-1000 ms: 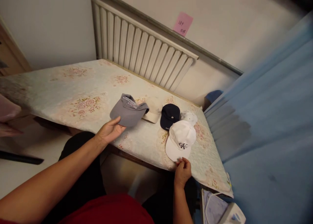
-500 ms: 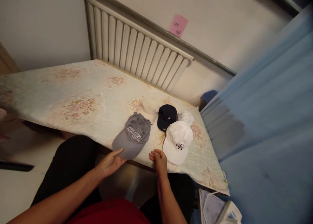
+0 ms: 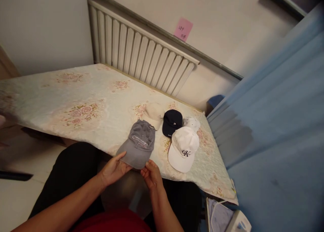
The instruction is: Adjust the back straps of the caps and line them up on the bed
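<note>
A grey baseball cap point(image 3: 140, 142) with white script on its front lies near the edge of the bed, brim toward me. My left hand point(image 3: 115, 169) grips the left side of its brim, thumb on top and fingers beneath. At the brim's right corner, my right hand point(image 3: 152, 174) pinches the edge between thumb and fingers. Behind the grey cap sits a beige cap point(image 3: 154, 114). A navy cap point(image 3: 172, 121) is to its right, and a white cap point(image 3: 184, 144) with black letters lies in front of a smaller whitish cap point(image 3: 191, 123).
The caps rest on a flowered bed cover point(image 3: 63, 114). A radiator point(image 3: 136, 45) runs along the wall behind, below a pink note point(image 3: 183, 29). A blue curtain point(image 3: 273, 134) hangs at the right. A white appliance point(image 3: 239, 222) stands at lower right.
My right hand has moved left from beside the white cap and taken hold of the grey cap's brim. The grey cap has turned slightly; my left hand keeps its grip.
</note>
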Demonstrator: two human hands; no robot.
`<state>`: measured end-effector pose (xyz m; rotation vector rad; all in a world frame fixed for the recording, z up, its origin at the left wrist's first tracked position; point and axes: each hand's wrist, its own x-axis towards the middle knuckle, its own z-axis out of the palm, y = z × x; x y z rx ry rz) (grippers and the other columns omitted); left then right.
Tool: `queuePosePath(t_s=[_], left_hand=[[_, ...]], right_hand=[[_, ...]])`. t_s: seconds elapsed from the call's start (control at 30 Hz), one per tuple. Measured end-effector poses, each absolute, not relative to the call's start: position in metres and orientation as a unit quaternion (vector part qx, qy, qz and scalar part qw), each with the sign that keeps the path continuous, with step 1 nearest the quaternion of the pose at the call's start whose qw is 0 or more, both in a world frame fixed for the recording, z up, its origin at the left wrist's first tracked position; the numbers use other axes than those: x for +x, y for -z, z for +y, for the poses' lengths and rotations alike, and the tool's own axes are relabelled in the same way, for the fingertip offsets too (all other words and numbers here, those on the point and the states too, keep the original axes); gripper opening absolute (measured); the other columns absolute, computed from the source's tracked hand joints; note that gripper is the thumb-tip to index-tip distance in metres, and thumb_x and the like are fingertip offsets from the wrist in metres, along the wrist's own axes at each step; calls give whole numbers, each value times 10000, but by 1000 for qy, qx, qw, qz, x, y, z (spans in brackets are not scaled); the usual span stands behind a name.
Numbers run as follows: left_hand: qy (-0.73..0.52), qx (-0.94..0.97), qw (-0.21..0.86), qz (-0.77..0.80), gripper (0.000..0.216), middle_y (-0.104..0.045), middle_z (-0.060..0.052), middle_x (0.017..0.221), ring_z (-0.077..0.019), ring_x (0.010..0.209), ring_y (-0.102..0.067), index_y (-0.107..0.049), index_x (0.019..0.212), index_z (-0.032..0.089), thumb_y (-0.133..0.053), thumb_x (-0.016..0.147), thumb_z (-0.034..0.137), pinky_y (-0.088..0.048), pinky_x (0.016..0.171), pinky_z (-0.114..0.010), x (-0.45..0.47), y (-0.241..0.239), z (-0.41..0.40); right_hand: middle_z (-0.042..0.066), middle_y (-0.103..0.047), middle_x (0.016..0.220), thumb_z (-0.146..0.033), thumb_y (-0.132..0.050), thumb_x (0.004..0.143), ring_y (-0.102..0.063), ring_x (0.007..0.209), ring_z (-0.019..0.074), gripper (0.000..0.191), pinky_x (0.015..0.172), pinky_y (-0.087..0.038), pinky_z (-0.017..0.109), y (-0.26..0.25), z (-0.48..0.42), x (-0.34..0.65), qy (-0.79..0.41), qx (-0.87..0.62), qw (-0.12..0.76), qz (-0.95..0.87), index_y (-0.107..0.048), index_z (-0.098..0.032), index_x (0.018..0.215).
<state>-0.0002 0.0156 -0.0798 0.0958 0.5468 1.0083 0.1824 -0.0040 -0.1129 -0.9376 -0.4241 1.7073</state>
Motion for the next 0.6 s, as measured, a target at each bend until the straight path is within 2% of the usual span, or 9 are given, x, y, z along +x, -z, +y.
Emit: queuePosePath(t_s=[0.1, 0.2, 0.4, 0.6], left_hand=[[-524, 19, 806, 274, 205, -747, -75, 930, -205, 827, -708, -632, 1052, 137, -527, 879, 165, -565, 774, -348, -9, 76, 26], [-516, 30, 809, 281, 228, -743, -103, 840, -228, 758, -709, -646, 1018, 104, -509, 896, 239, -567, 732, -363, -19, 74, 35], [-459, 67, 852, 241, 404, -738, -151, 905, -308, 864, -706, -576, 1243, 113, -479, 905, 309, -537, 816, -467, -23, 73, 34], [-378, 56, 893, 240, 464, -741, -172, 896, -354, 937, -686, -605, 1212, 90, -539, 871, 397, -498, 887, -511, -15, 73, 36]], right_hand=[[20, -716, 714, -261, -799, 633, -629, 540, 95, 283, 476, -462, 167, 114, -8, 182, -730, -371, 544, -185, -645, -158, 846], [14, -702, 691, -246, -794, 633, -605, 516, 91, 266, 483, -459, 179, 114, -16, 188, -734, -356, 545, -193, -649, -160, 838], [-27, -639, 589, -251, -792, 612, -541, 447, 77, 275, 451, -429, 180, 111, -40, 202, -754, -337, 525, -207, -662, -158, 836], [-13, -649, 648, -214, -750, 660, -496, 451, 70, 236, 447, -403, 179, 103, -55, 208, -748, -320, 536, -225, -684, -153, 879]])
